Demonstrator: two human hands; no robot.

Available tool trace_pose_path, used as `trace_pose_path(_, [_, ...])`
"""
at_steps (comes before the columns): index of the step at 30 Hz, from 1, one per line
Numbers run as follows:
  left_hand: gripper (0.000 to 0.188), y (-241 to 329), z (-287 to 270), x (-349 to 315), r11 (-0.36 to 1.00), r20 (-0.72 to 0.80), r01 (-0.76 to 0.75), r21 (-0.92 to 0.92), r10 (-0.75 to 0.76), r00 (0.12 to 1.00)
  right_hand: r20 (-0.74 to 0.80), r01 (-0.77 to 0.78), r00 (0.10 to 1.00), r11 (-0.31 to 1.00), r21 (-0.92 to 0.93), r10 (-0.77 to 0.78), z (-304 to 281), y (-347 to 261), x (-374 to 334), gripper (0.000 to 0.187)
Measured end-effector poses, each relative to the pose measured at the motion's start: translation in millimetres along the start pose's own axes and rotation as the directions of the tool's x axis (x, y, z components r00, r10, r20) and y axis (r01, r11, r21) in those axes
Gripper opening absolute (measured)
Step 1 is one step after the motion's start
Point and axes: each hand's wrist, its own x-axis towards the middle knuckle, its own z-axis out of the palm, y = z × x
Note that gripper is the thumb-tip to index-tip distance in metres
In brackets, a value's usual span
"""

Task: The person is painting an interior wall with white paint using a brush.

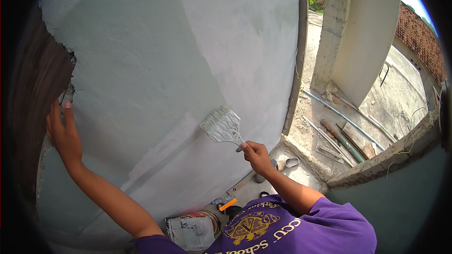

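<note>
A wide flat paintbrush [223,126], coated in pale paint, is held by its handle in my right hand [257,159]. Its bristles are against or very close to the pale green wall [136,61], which has lighter, whitish painted patches. To the left, my left hand [65,138] reaches up with fingers stretched out at the wall's broken, jagged edge [70,66]. Dark brown material shows beyond that edge. Below, by my purple shirt, sits a paint bucket [213,217] beside a paint-smeared, squarish pale container [190,233].
An orange-coloured object [228,204] is near my feet. Pipes and rods [341,121] lie on the rough concrete ledge at right, near a concrete column [365,37]. A low wall [391,162] borders the right side; a tiled roof [419,37] stands beyond.
</note>
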Motion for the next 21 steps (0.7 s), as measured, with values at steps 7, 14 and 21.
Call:
trace_pose_path(7, [0.057,3,-2,1,1.000,0.026,0.029,0.001,-0.029,0.999,0.058,0.185,0.980,0.979,0.089,-0.191,31,-55,43,0.037])
trace_pose_path(14, [0.055,2,-1,0,0.998,0.004,-0.049,0.043,0.049,0.999,0.046,-0.013,0.999,1.000,-0.018,0.014,15,-6,15,0.040])
trace_pose_path(21, [0.055,3,-1,0,0.999,0.004,-0.025,0.044,0.025,1.000,-0.007,-0.150,0.989,0.978,-0.144,0.150,1,-5,-10,0.037])
